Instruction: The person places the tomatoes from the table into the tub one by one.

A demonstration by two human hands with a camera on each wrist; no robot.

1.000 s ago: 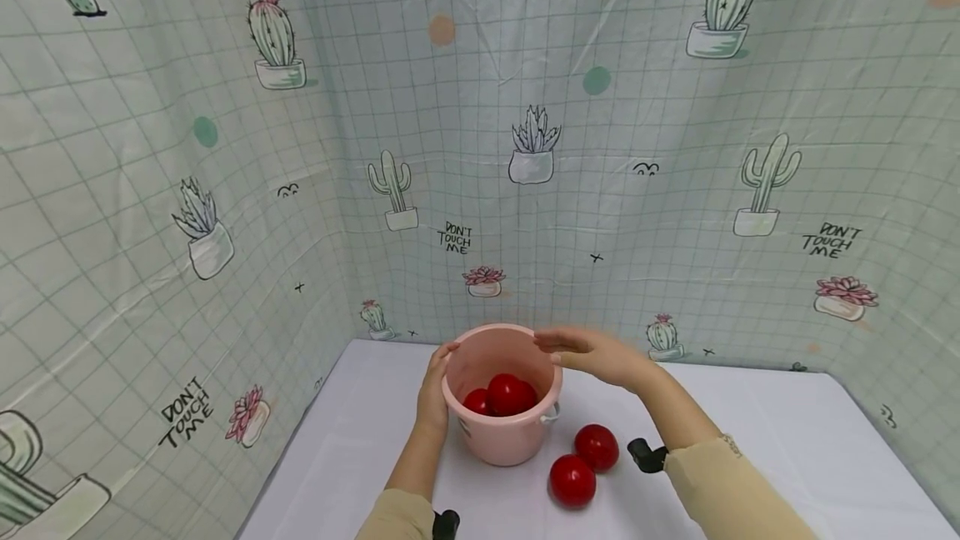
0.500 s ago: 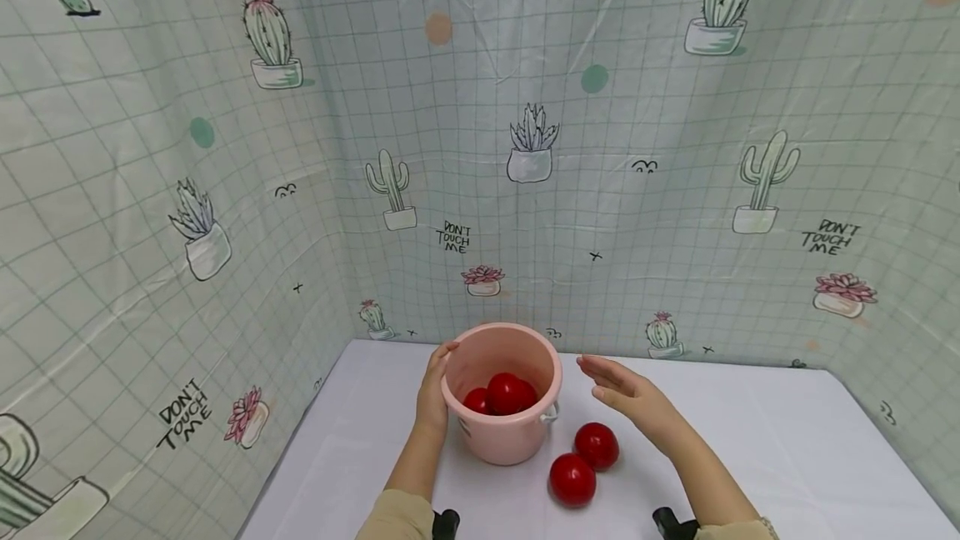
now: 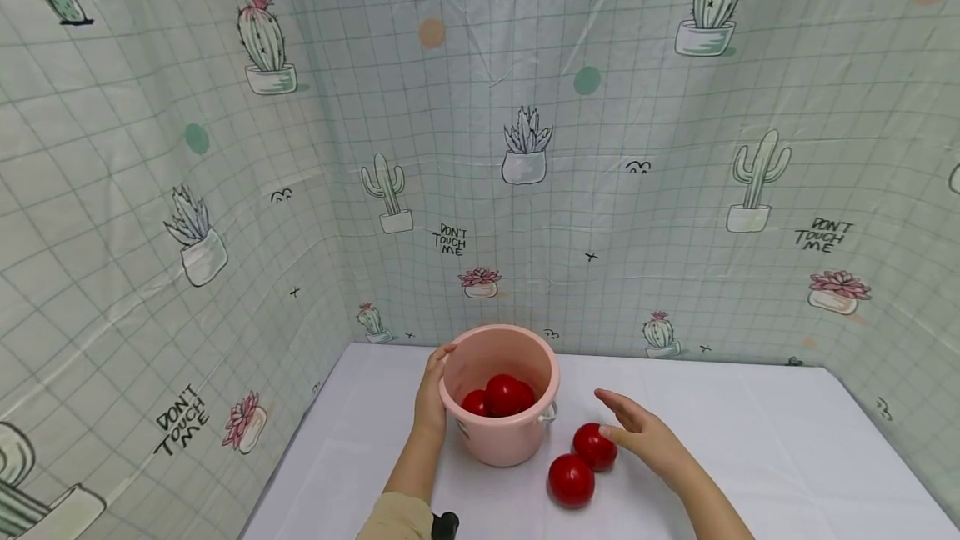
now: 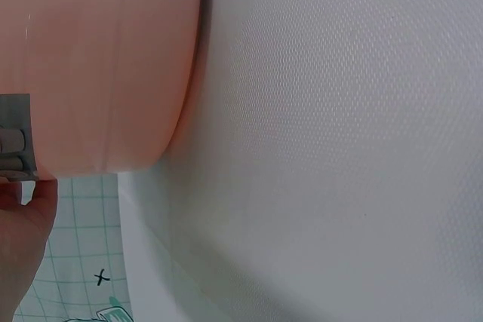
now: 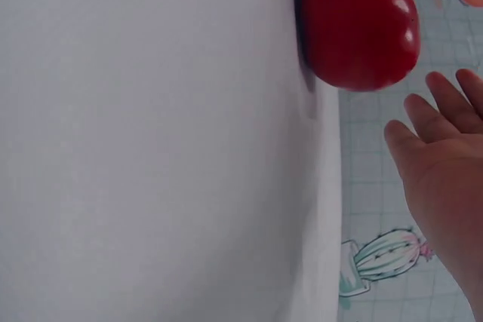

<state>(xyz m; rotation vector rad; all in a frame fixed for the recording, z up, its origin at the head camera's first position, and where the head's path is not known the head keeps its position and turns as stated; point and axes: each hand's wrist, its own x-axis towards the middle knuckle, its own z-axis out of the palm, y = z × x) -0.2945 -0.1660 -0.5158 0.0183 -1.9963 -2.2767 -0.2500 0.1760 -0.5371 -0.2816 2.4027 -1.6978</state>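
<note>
A pink bucket (image 3: 501, 442) stands upright on the white table, with red apples (image 3: 502, 395) inside. My left hand (image 3: 431, 394) holds the bucket's left side, its fingertips at the rim. In the left wrist view, the bucket wall (image 4: 98, 65) fills the upper left, and only part of the hand (image 4: 26, 239) shows. Two glossy red apples lie touching to the right of the bucket: a nearer one (image 3: 572, 480) and a farther one (image 3: 595, 446). My right hand (image 3: 645, 440) hovers just right of the farther apple, fingers extended and spread, holding nothing. An apple (image 5: 361, 26) also shows beside those fingers in the right wrist view.
The white table (image 3: 750, 440) extends to both sides of the bucket. A cactus-print cloth (image 3: 480, 148) hangs behind the table and along its sides. The bucket's white handle joint (image 3: 548, 413) sticks out at its right, near the farther apple.
My right hand has moved from the bucket's right rim, rightward and then down toward the farther apple. The left hand, bucket and apples stay in place; the head view shifts slightly.
</note>
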